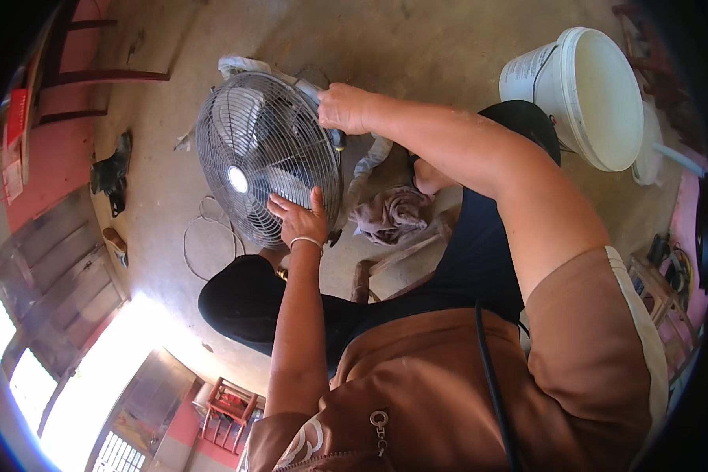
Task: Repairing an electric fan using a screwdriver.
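A round fan (226, 141) with a dark wire grille and a pale centre badge stands tilted in front of me. My left hand (295, 219) lies against the lower right of the grille, fingers apart, holding nothing. At the grille's upper right edge my right hand (343, 108) is closed; a pale piece shows beside its fingers, but what it grips is hidden. Just below that hand, a small dark and yellow piece (337, 140) shows at the fan's side. White wrapping (244, 64) sticks out behind the top of the grille.
A crumpled cloth (392, 215) lies on the floor between my legs, near a wooden stool frame (401, 258). To the right stands a large white bucket (568, 94). A loop of thin cord (186, 250) and dark shoes (112, 175) are on the left.
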Available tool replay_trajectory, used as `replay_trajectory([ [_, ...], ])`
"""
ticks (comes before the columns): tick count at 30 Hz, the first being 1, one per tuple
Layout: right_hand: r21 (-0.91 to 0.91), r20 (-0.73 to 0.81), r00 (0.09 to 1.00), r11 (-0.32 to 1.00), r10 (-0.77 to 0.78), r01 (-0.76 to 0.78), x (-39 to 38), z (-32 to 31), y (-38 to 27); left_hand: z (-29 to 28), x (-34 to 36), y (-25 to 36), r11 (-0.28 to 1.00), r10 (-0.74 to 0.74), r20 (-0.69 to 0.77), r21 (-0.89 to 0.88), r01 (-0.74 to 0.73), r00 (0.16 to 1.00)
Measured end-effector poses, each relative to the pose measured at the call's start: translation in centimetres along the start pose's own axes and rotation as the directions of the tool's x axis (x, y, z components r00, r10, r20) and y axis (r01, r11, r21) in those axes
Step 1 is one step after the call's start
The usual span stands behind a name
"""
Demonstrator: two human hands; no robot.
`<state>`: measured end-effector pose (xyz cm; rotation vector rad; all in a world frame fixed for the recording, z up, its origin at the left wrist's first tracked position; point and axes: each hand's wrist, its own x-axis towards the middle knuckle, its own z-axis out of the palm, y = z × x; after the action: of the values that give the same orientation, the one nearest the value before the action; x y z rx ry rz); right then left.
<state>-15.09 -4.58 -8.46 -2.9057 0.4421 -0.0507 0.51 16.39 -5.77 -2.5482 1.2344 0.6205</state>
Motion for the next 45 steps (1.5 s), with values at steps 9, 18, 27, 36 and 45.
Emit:
replay_trajectory([
  [9,-0.146,-0.020,0.999,0.989,-0.033,0.030,0.2,-1.4,-1.2,-0.9,-0.4,0.5,1.000,-0.003,0.000,0.011,0.003,1.000],
  [18,-0.231,-0.007,1.000,0.973,-0.028,0.025,-0.1,-2.3,-3.5,-0.2,-0.3,-0.3,0.999,0.012,-0.027,-0.035,-0.013,1.000],
  [27,-0.250,0.017,0.986,0.955,0.168,-0.159,-1.6,-1.6,-4.8,-0.9,-0.1,0.1,0.998,0.057,-0.047,-0.039,-0.059,0.997],
  [36,-0.330,0.019,0.986,0.932,0.163,-0.148,-2.9,-2.0,-4.3,-3.9,1.7,1.6,0.975,0.223,-0.045,-0.002,-0.224,0.974],
  [45,-0.284,0.106,0.990,0.957,0.094,-0.060,-2.0,-3.8,-5.7,-3.5,2.7,3.0,0.961,0.270,-0.017,0.064,-0.269,0.963],
])
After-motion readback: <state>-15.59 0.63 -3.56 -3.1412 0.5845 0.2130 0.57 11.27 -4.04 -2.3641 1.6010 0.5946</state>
